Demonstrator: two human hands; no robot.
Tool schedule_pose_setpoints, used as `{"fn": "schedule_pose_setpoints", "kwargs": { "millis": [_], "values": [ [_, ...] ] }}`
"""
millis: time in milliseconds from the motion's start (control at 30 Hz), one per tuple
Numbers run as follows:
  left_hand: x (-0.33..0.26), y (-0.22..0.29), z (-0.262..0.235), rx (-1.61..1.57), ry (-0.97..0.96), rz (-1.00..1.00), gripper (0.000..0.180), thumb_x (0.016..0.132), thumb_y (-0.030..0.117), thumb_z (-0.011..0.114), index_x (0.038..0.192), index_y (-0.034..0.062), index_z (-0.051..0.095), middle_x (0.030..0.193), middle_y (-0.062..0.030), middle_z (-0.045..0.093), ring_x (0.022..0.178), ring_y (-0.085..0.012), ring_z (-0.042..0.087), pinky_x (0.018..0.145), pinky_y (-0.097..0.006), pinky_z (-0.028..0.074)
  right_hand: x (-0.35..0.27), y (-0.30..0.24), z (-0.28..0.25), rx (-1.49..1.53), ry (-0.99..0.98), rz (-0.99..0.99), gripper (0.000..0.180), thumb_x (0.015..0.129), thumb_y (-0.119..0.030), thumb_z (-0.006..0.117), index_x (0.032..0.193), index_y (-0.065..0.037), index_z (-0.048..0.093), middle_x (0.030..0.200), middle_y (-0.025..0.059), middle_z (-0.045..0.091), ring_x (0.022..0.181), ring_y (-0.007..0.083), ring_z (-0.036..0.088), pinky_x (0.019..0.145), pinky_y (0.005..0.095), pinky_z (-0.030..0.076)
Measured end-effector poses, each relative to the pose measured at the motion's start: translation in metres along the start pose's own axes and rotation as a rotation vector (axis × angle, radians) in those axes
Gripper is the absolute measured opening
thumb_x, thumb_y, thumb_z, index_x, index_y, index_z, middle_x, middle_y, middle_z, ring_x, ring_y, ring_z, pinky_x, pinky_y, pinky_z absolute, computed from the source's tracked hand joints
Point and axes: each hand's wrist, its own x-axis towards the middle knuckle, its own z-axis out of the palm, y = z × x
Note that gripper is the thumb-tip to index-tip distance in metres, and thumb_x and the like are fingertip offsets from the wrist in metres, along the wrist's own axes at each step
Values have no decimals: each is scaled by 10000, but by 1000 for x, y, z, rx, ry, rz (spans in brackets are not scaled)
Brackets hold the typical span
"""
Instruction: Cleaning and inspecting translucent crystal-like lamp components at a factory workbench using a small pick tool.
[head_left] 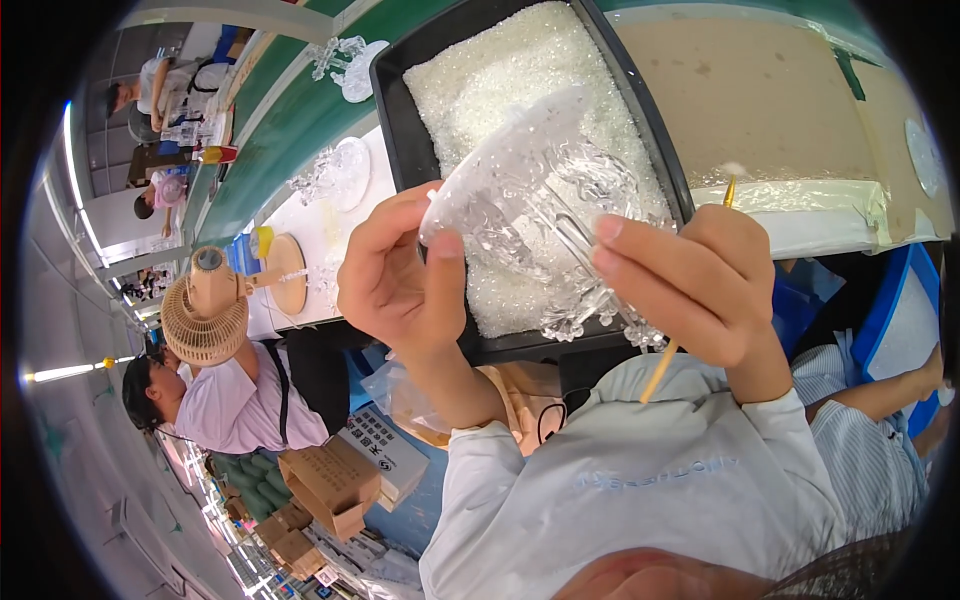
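Clear moulded piece held up over the bead tray

Hands meet at the middle of the view, both closed on a clear, ribbed, bowl-shaped plastic piece (530, 200) with knobbly see-through ornaments clustered under it. The left hand (400, 275) pinches the piece's left rim between thumb and fingers. The right hand (700, 285) grips the lower right side of the piece, and a thin yellow wooden stick (662, 370) runs through that fist, one end poking out above the knuckles and the other slanting down towards the near side.

The piece hangs above a black rectangular tray (395, 120) filled with small clear plastic beads (500, 70); the tray's near edge sits just under the hands, and its right wall runs close beside the right knuckles. Right of the tray lies a flat tan sheet (760, 100) on the bench (300, 120), offering open surface on that side. Left of the tray, more clear ornaments (335, 170) rest on a white strip of bench, with a round wooden disc (290, 270) and a beige caged fan (205, 320) farther left. Another person in a pale shirt (240, 400) sits at the near left, well apart from the hands.
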Motion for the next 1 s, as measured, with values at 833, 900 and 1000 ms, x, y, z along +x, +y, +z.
{"fn": "schedule_pose_setpoints", "kwargs": {
  "millis": [833,900,1000],
  "values": [
    [11,-3,-1,-52,-169,-590,191,775,-21,692,954,-88,675,813,-94,708,721,-97,657,645,-220,525,11,2,11,237,-36,305,448,574,-146,809,1012,-107,725,1073,49,705,665,170,525,518,245,432],
    [12,-9,-4,-182,-256,-683,196,812,-32,674,993,-106,661,845,-98,701,729,-101,643,638,-218,513,7,8,13,250,-127,236,411,640,-177,818,1002,-42,680,1067,140,696,676,212,554,582,280,418],
    [16,-7,-3,-274,-308,-701,196,851,-6,670,1020,-105,655,842,-95,699,733,-88,631,641,-207,500,4,9,14,241,-160,201,376,592,-143,796,926,-10,685,1029,139,702,654,228,563,561,288,422]
  ]
}}
